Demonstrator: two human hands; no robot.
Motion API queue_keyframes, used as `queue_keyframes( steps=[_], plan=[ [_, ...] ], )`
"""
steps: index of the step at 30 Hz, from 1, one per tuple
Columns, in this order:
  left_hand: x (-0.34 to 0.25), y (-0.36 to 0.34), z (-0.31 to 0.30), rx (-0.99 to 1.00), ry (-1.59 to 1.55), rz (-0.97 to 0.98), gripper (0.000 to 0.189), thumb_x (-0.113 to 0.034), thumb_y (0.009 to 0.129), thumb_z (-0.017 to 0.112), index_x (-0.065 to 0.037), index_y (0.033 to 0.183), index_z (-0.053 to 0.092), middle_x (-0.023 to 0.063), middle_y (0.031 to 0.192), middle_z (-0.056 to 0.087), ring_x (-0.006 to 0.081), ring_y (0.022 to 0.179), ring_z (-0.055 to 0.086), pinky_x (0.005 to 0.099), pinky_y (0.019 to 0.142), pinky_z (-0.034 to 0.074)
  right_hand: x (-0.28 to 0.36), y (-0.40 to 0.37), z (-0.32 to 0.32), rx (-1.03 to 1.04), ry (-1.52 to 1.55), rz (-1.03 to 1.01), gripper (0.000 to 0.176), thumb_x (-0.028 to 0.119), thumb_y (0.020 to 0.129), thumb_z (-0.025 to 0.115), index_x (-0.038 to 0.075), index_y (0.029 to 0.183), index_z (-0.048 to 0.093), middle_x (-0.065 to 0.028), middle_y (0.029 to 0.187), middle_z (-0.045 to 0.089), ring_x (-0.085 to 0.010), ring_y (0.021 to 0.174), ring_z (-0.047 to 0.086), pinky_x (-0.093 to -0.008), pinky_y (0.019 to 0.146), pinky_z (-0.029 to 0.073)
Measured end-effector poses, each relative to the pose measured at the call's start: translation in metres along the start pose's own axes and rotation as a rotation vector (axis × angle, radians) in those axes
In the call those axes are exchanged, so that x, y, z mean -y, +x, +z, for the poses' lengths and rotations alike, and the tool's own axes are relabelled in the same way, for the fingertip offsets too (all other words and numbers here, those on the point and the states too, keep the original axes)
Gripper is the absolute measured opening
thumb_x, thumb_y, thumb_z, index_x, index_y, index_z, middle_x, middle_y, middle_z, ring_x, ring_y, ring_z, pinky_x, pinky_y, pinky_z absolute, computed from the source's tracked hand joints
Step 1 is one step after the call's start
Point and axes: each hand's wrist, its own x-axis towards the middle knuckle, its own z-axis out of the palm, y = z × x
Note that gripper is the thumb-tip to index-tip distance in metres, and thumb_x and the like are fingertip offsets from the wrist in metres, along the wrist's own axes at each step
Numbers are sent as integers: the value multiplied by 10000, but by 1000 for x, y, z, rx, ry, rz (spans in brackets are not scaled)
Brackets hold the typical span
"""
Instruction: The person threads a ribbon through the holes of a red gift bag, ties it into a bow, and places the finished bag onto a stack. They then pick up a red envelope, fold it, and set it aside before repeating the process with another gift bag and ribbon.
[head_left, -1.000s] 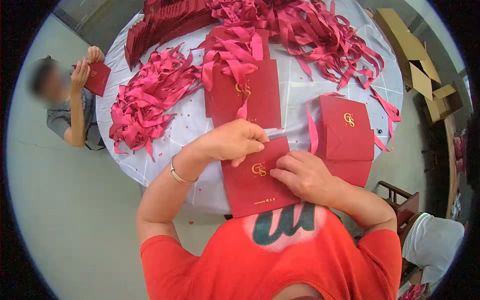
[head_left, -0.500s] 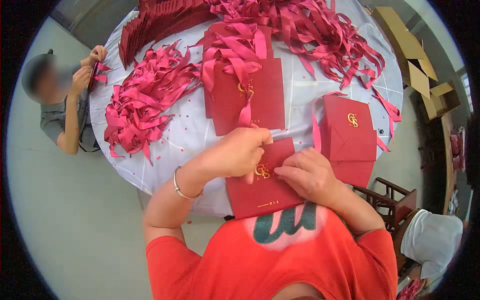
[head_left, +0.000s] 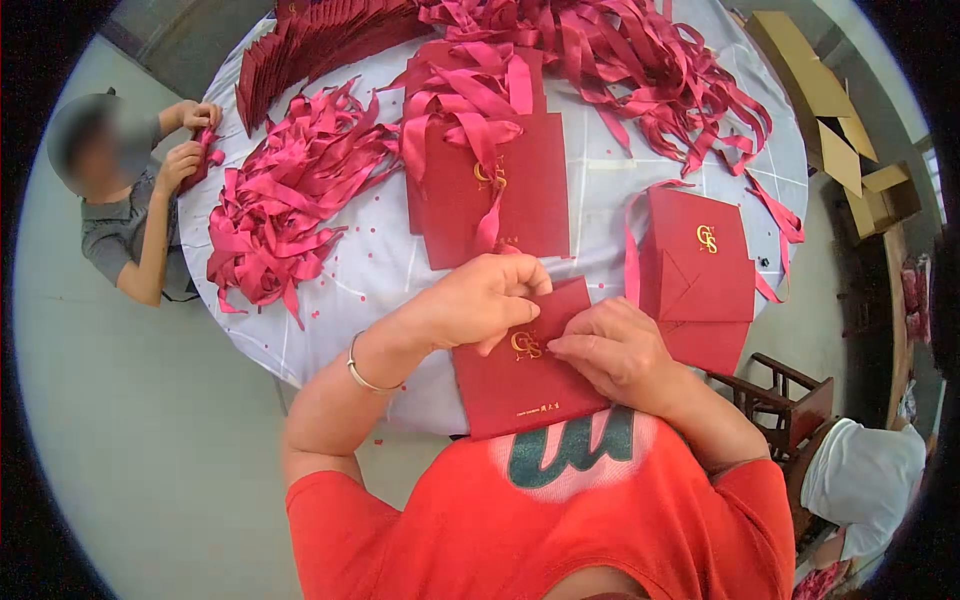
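Note:
A flat red paper bag (head_left: 530, 385) with a gold logo lies at the table's near edge, against the wearer's shirt. My left hand (head_left: 485, 305) is closed over its upper left part, fingers curled near the top edge; what they pinch is hidden. My right hand (head_left: 620, 350) rests on the bag's right side, thumb and fingertips pressed together beside the logo, gripping the bag. Just beyond my left hand lies a stack of red bags (head_left: 530, 200) with pink ribbon handles (head_left: 470, 90) on top.
More red bags (head_left: 700, 270) lie to the right. Loose pink ribbons are heaped at left (head_left: 290, 200) and back right (head_left: 680, 90). A row of bags (head_left: 320, 45) stands at the back left. A co-worker (head_left: 125, 210) handles a red item. Boxes (head_left: 880, 200) and a stool (head_left: 775, 400) stand right.
My left hand has curled its fingers in and shifted slightly, uncovering more of the logo. My right hand has hardly moved. The co-worker's hands have turned and lowered the red item.

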Motion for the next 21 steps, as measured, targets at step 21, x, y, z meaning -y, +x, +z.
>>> queue_keyframes(
  steps=[21],
  plan=[
    [-4, -13, 4, -45, 107, 54, 141, -31, 943, 508, 38, 1066, 522, 8, 686, 548, 59, 378, 453, 209, 353, 352, 1, 22, -12, -153, 388, 395, 117, -31, 798, 684, 0, 905, 649, -141, 988, 660, -225, 883, 656, -304, 741, 522]
  ],
)
